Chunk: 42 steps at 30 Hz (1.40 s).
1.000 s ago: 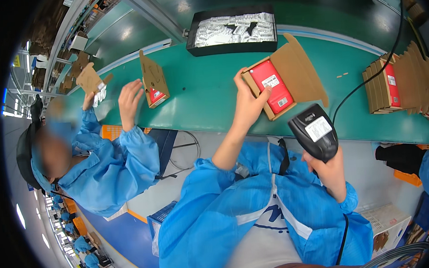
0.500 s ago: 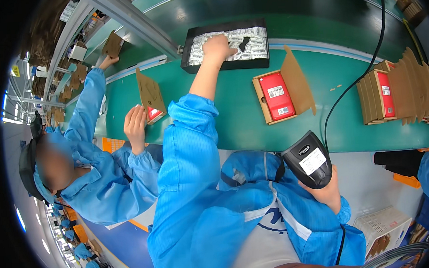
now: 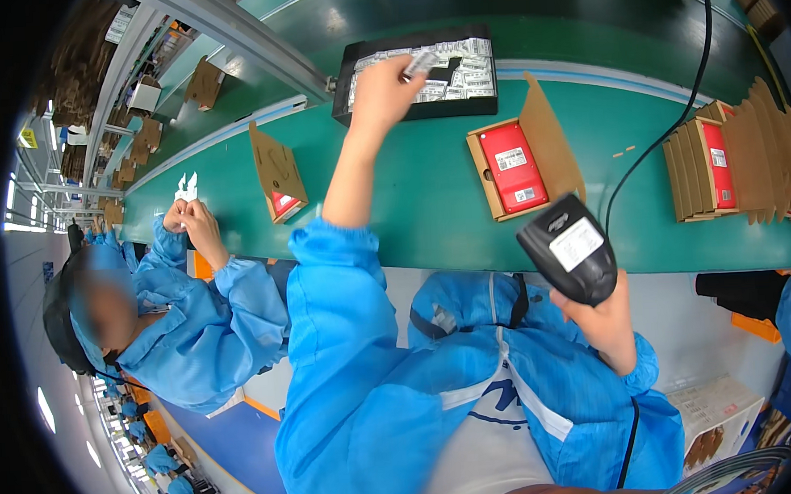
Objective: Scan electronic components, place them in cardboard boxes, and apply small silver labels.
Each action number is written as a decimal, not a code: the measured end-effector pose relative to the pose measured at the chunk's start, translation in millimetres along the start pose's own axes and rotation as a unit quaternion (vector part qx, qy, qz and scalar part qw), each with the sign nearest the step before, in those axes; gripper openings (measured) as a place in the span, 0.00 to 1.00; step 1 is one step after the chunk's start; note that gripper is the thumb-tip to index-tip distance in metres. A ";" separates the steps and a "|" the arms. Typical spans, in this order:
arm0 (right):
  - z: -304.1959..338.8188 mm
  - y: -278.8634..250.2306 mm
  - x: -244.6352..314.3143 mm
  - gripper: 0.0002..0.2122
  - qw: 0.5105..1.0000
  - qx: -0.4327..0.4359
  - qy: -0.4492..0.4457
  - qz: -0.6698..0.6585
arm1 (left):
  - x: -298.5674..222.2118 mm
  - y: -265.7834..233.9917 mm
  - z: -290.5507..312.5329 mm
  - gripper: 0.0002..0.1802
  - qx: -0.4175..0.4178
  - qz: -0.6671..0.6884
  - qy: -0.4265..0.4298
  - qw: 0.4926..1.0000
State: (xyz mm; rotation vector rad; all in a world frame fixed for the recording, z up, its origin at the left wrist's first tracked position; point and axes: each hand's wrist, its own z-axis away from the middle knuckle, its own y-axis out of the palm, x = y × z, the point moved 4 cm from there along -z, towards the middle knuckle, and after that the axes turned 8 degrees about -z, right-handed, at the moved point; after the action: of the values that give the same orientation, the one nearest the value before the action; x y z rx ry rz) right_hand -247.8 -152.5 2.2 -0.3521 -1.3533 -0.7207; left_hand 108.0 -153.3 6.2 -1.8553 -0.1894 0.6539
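Note:
My left hand (image 3: 380, 94) pinches a small white printed label (image 3: 421, 63) between thumb and fingers, just above a black tray (image 3: 460, 108). Many similar labels (image 3: 470, 51) fill that tray, with a dark gap among them. In my right hand (image 3: 607, 324) is a black handheld barcode scanner (image 3: 567, 249), gripped by its handle, with a white sticker on its top. Beyond the scanner lies an open brown carton (image 3: 558, 140), lid folded to the right. Inside it sits a red package (image 3: 511, 165) bearing white labels.
Another open carton (image 3: 275, 168) stands left of my arm. At far right, several open cartons (image 3: 753, 161) stand packed together. The scanner's black cable (image 3: 646, 158) crosses the green bench (image 3: 411, 210). A co-worker's hands (image 3: 196, 223) hold something white at the left. A metal post (image 3: 241, 36) rises beside the tray.
My left hand has lifted from the labels and drawn back slightly, now with one label. The scanner has moved up toward the open carton. The co-worker's hands have come together.

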 end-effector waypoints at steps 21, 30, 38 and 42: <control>37.3 -12.1 2.6 0.19 0.993 0.024 -0.087 0.080 | -120.8 23.6 106.4 0.14 0.172 0.191 0.081 0.963; 51.4 -47.3 -35.3 0.17 0.999 -0.029 -0.037 -0.005 | -114.0 51.2 98.8 0.31 0.004 -0.080 0.001 0.997; 47.3 -54.7 -38.5 0.17 0.998 -0.052 -0.018 -0.013 | -158.6 85.8 132.8 0.44 -0.071 -0.123 0.032 0.989; 47.8 -57.6 -24.6 0.24 0.993 -0.012 -0.113 0.025 | -105.5 65.4 163.4 0.35 -0.154 -0.045 0.036 0.986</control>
State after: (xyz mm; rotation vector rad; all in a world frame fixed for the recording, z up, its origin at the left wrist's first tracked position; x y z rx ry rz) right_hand -322.7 -159.0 -21.5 -0.4979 -1.5439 -0.6704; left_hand -76.8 -89.8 -56.2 -2.1488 -0.3402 0.5169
